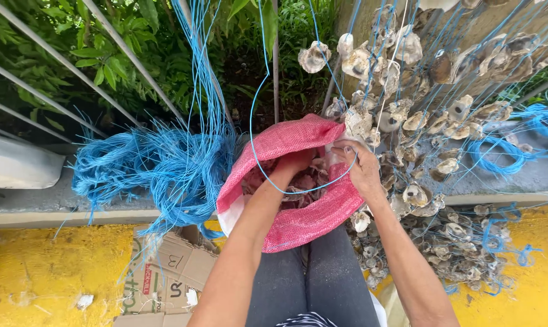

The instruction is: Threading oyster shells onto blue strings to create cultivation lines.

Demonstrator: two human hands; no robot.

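Left hand (295, 162) deep in pink sack (298, 224), grip hidden | right hand (362, 169) pinches blue cord (257, 121) at sack's right rim | many strung shells (401, 115) hang right, more loose shells in sack | cord bundle (159, 166) left.

Outdoors in daylight: a yellow-painted concrete floor (44, 266) meets a grey concrete kerb (56, 200), with slanted white metal railing bars (50, 57) before dense green leafy bushes (104, 48).
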